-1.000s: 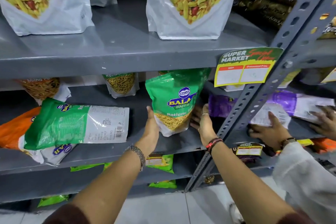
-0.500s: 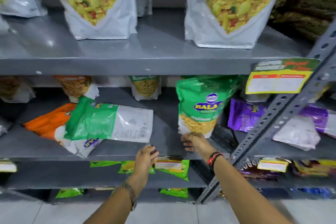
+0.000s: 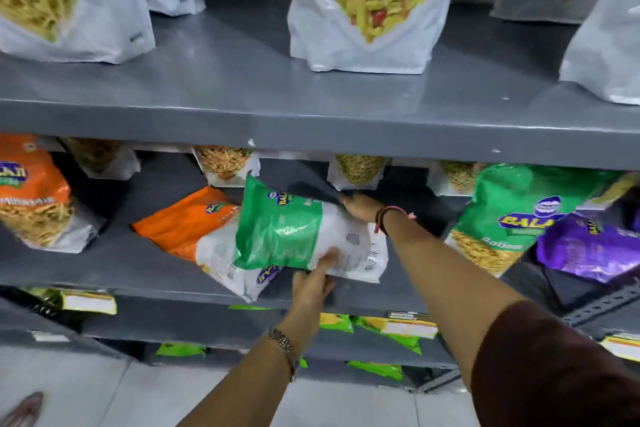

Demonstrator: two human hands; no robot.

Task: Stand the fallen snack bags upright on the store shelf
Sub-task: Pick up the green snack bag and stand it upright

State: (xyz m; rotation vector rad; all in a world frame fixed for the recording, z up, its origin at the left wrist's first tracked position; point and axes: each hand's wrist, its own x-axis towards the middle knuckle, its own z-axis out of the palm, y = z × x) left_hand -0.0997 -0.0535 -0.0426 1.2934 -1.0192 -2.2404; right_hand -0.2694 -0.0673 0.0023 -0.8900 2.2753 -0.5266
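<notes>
Half a second ago both hands were down at the shelf's near edge, but now the left hand (image 3: 313,282) grips the near edge and the right hand (image 3: 360,206) the far edge of the fallen green bag (image 3: 304,232), which lies on the orange bag (image 3: 183,222) mid-shelf (image 3: 104,270).

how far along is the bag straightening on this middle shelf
Done: a green Balaji bag stands upright at the right, and an orange one at the far left. In hand: the fallen green bag, left hand at its lower edge, right hand at its far edge, grip partly hidden. Left: the orange bag lying flat beneath it, and a purple bag that looks slumped.
</notes>
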